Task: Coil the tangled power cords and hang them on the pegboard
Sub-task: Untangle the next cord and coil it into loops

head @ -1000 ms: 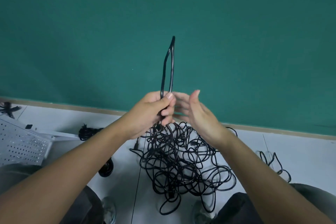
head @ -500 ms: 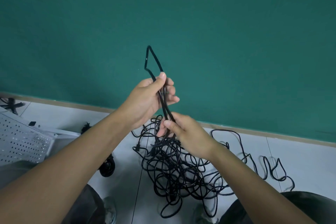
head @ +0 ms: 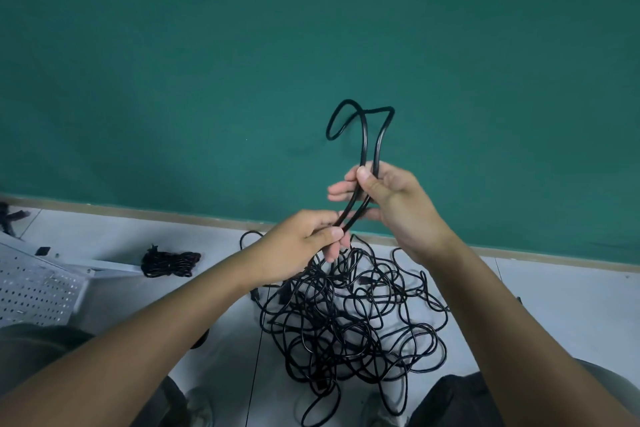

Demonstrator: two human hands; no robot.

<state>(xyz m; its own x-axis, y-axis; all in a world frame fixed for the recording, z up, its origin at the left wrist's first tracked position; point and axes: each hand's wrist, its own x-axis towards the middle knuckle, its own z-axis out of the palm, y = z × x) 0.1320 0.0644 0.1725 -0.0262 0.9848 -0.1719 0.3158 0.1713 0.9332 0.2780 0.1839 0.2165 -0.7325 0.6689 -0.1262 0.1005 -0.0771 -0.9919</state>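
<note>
Cords are the matter here: a big black tangle lies on the pale floor, near the person and just before the green wall. From this tangle one doubled strand rises between the hands and ends in a bent loop above them.

The left hand pinches the two runs of the strand low down, between thumb and curled fingers, just above the pile. The right hand grips the same two runs higher up, with the thumb pressed on them and the fingers wrapped behind.

What could go wrong, in my judgement: the strand goes down into the pile, so a hard pull may tighten a knot inside, or lift and drag the whole heap. The loop above looks stiff and kinked; it may spring open if either grip loosens, and then the coil has to be started again. I cannot tell which plug belongs to this strand.

By count: two hands, one strand held, one large tangle. How many separate cords are in the tangle cannot be told. One small bundle, already wound, lies far left on the floor. One white pegboard lies flat at the left edge, well apart from the hands, and I see no cord hung on it.
</note>
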